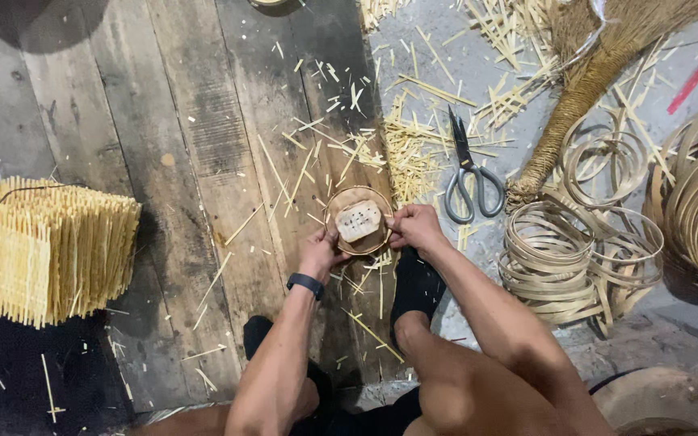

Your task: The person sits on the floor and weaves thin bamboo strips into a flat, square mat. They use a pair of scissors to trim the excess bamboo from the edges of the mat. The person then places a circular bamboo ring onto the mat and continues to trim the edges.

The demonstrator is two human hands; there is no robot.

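Evidently mid-assembly, both the left hand (319,254) and right hand (415,227) pinched the small round bamboo hoop frame (358,221) on the plank floor (203,137), grey scissors (468,173) lying right; next needed steady rim pressure.

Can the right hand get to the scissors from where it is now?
Probably yes. The right hand grips the small round bamboo ring, and the scissors lie just beyond it on the floor, with only loose bamboo slivers nearby and nothing covering them.
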